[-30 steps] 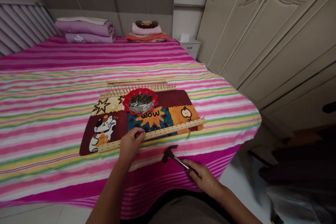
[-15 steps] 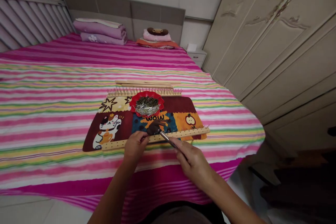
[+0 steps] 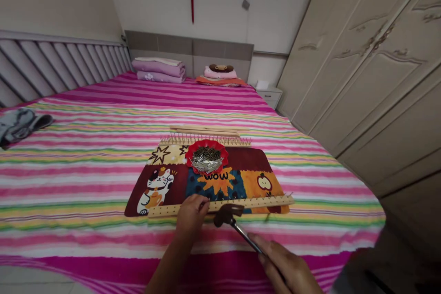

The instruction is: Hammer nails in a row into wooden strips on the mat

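Note:
My right hand (image 3: 287, 262) grips a claw hammer (image 3: 246, 235) by its handle. The dark hammer head hangs beside my left hand, over the near edge of a pale wooden strip (image 3: 263, 201) with a row of small holes. On that strip rests my left hand (image 3: 193, 213), thumb and fingers pinched together; whatever is between the fingertips is too small to make out. A few thin nails (image 3: 289, 196) stick up at the strip's right end. Beyond it, a red scalloped bowl (image 3: 224, 152) holds a heap of dark and silvery nails (image 3: 206, 158).
Under the bowl and strip lies a patterned mat (image 3: 250, 158). Behind the bowl is another strip (image 3: 165, 142) with many upright nails, then more bare wooden strips (image 3: 210, 129). All lie on a bed with a striped sheet (image 3: 86, 183). Grey cloth (image 3: 20, 124) lies far left.
The hammer has drawn back from the strip beside my left fingers, toward me and to the right. My left hand stays pinched at the strip. The head view has tilted upward.

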Motion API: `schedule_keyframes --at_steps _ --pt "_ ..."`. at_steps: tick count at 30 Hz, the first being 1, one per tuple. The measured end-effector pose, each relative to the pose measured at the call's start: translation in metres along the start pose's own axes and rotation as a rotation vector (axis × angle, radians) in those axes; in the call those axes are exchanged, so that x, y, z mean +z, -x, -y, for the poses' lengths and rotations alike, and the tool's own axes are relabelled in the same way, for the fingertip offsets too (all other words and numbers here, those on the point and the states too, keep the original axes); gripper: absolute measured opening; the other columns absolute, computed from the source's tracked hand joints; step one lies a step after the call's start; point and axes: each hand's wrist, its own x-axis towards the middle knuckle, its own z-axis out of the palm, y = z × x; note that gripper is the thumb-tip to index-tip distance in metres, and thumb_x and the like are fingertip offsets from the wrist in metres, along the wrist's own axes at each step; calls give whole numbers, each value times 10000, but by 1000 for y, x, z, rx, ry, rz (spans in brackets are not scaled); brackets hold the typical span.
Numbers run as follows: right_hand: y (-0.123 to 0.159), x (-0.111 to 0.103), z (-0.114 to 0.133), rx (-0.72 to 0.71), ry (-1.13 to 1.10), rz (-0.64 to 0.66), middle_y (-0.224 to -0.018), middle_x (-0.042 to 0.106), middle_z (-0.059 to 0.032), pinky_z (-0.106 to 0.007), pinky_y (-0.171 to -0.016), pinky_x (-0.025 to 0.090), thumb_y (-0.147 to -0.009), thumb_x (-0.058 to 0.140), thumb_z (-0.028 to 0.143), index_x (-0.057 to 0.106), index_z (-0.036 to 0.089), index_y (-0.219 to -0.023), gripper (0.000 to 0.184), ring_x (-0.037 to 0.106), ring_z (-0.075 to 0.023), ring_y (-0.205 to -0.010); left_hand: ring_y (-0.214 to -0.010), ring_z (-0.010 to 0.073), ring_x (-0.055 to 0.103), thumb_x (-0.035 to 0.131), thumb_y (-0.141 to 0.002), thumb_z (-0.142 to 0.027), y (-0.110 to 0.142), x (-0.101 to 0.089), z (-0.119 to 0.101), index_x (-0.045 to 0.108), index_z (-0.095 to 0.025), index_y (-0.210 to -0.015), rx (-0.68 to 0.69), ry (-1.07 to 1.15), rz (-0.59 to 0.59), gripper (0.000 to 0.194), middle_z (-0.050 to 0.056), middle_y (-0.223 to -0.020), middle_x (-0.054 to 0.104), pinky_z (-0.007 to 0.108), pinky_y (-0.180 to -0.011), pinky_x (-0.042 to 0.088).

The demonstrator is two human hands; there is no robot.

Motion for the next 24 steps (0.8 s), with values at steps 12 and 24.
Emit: schedule_keyframes --at_steps 12,24 --pt "-52 5 11 10 139 -74 -970 672 -94 -331 -722 569 -890 376 120 399 262 -1384 514 664 -217 -825 -781 175 588 493 -774 -246 1 0 0 650 -222 -707 -5 -14 24 172 27 -766 663 308 -737 422" --pt "1 -1 -4 141 -65 43 -1176 668 -21 -342 -871 556 -897 494 262 468 391 -1325 447 633 -239 -1065 -789 181 574 494 -792 -218 2 0 -3 641 -210 -741 -25 -79 51 155 33 -774 649 307 -732 411"
